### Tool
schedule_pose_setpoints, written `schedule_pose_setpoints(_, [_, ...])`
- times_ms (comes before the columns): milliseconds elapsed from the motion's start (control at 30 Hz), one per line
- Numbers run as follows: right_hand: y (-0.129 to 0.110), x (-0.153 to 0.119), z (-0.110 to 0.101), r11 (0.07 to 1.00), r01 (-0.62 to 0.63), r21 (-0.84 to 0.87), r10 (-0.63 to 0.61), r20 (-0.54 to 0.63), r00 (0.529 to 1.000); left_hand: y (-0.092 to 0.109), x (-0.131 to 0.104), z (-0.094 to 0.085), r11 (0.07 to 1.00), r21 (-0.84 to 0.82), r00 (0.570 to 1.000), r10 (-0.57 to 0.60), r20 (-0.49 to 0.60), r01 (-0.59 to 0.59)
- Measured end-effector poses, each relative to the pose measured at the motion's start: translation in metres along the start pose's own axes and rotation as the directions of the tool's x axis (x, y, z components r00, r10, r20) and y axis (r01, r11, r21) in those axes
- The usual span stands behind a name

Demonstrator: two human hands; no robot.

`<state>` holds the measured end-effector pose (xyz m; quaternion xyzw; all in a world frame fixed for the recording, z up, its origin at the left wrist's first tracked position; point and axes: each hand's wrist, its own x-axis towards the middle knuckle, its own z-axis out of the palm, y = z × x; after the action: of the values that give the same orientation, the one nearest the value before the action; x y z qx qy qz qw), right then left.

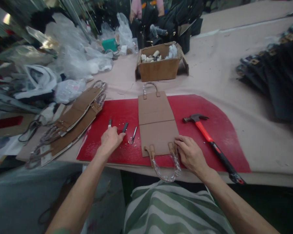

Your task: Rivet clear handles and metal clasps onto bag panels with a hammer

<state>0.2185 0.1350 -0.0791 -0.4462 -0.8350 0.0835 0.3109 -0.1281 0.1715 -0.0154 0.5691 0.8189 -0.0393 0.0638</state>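
Observation:
A tan leather bag panel (156,113) with plastic-wrapped handles at both ends lies on a red board (192,104). My right hand (189,152) pinches its near right corner, beside a handle tab. My left hand (111,139) is over the board's left part, thumb and forefinger at the lower end of a dark metal tool (125,127). Another small tool (109,123) pokes out beyond its knuckles. Between my left hand and the panel lies a thin metal rod (134,135), with small white bits around it. A hammer (205,130) with a red and black handle rests right of the panel.
Behind the board stands a cardboard box (158,70) of small items. More tan panels (75,120) are stacked at left, near plastic bags (73,58). Dark pieces (278,71) are piled at right. A person (136,8) is partly visible at the back.

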Motion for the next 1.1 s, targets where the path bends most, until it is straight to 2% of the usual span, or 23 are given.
schedule_pose_setpoints(67, [-0.001, 0.0, 0.0, 1.0, -0.017, 0.002, 0.017, 0.01, 1.0, -0.002, 0.013, -0.003, 1.0, 0.028, 0.995, -0.008, 0.094, 0.005])
schedule_pose_setpoints(133, [-0.002, 0.0, -0.001, 1.0, -0.027, 0.001, 0.027, 0.013, 1.0, 0.0, 0.02, -0.003, 0.999, 0.044, 0.991, 0.009, 0.133, -0.015])
schedule_pose_setpoints(267, [-0.002, 0.001, 0.0, 1.0, -0.029, 0.0, 0.029, 0.027, 0.999, 0.001, 0.026, 0.0, 0.998, 0.019, 0.991, 0.057, 0.119, -0.06])
schedule_pose_setpoints(333, [-0.001, 0.001, -0.001, 1.0, -0.025, 0.007, 0.025, 0.035, 0.999, -0.001, 0.026, 0.001, 0.995, -0.077, 0.992, 0.077, 0.096, -0.07])
schedule_pose_setpoints(400, [-0.001, 0.002, -0.001, 1.0, -0.026, 0.015, 0.025, 0.036, 0.999, -0.005, 0.021, 0.0, 0.951, -0.304, 0.992, 0.095, 0.086, -0.065])
schedule_pose_setpoints(433, [-0.001, 0.002, -0.002, 0.999, -0.027, 0.018, 0.026, 0.035, 0.999, -0.007, 0.017, 0.0, 0.882, -0.468, 0.992, 0.097, 0.083, -0.047])
schedule_pose_setpoints(467, [-0.001, 0.002, -0.002, 0.999, -0.028, 0.019, 0.027, 0.034, 0.999, -0.007, 0.012, 0.0, 0.772, -0.635, 0.992, 0.098, 0.078, -0.026])
schedule_pose_setpoints(500, [-0.001, 0.003, -0.002, 0.999, -0.029, 0.019, 0.029, 0.034, 0.999, -0.006, 0.006, 0.0, 0.632, -0.775, 0.993, 0.099, 0.067, -0.011])
schedule_pose_setpoints(567, [-0.001, 0.003, -0.002, 0.999, -0.036, 0.016, 0.035, 0.036, 0.999, 0.001, -0.009, 0.006, 0.36, -0.933, 0.993, 0.112, 0.042, -0.001])
schedule_pose_setpoints(667, [-0.001, 0.003, -0.002, 0.999, -0.053, 0.011, 0.053, 0.049, 0.997, 0.022, -0.032, 0.023, 0.118, -0.993, 0.989, 0.147, -0.008, -0.026])
schedule_pose_setpoints(800, [0.0, 0.004, -0.002, 0.998, -0.056, 0.018, 0.055, 0.05, 0.997, 0.056, -0.055, 0.052, -0.093, -0.995, 0.98, 0.192, -0.046, -0.028])
schedule_pose_setpoints(867, [0.0, 0.003, -0.001, 0.998, -0.055, 0.019, 0.054, 0.05, 0.997, 0.068, -0.062, 0.06, -0.119, -0.993, 0.973, 0.229, -0.038, -0.011])
schedule_pose_setpoints(933, [0.0, 0.003, -0.001, 0.998, -0.059, 0.014, 0.058, 0.052, 0.997, 0.076, -0.066, 0.062, -0.086, -0.996, 0.97, 0.242, -0.025, -0.004])
schedule_pose_setpoints(1100, [0.0, 0.003, -0.001, 0.998, -0.063, 0.007, 0.062, 0.053, 0.997, 0.085, -0.074, 0.056, -0.004, -0.995, 0.956, 0.279, -0.094, -0.097])
